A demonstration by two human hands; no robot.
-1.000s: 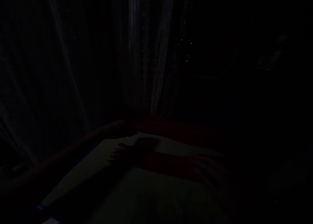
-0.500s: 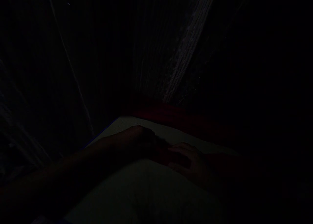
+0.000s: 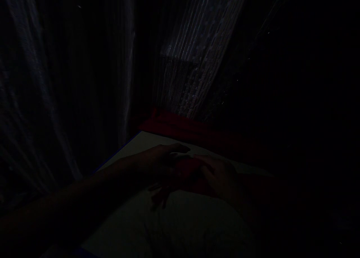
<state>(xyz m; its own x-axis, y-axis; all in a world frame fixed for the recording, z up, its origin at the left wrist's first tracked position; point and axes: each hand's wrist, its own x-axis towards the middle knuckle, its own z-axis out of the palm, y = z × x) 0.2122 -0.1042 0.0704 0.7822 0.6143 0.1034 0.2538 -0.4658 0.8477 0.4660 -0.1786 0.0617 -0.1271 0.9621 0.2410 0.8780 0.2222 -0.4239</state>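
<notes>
It is very dark, so details are faint. A red cloth (image 3: pixel 188 167) lies across a pale flat board (image 3: pixel 132 222), with thin dark red strips like a fringe (image 3: pixel 161 198) at its left end. Over the left part of the cloth is my left hand (image 3: pixel 161 158), its fingers stretched out and apart. My right hand (image 3: pixel 221 171) rests on the cloth farther right, thumb and fingers drawn together on the fabric. Shadow hides part of both hands' fingers.
Blue edging (image 3: pixel 115 153) runs along the board's left side. Behind the board lies more red fabric (image 3: pixel 174 125). Hanging strands or a patterned curtain (image 3: pixel 202 59) rise beyond it, with pale folds (image 3: pixel 42 74) at the left. The right side is black.
My left hand's fingers have straightened out, and the fringe-like strips now show below it. My right hand has shifted slightly up, its fingers closing on the cloth. The background looks brighter.
</notes>
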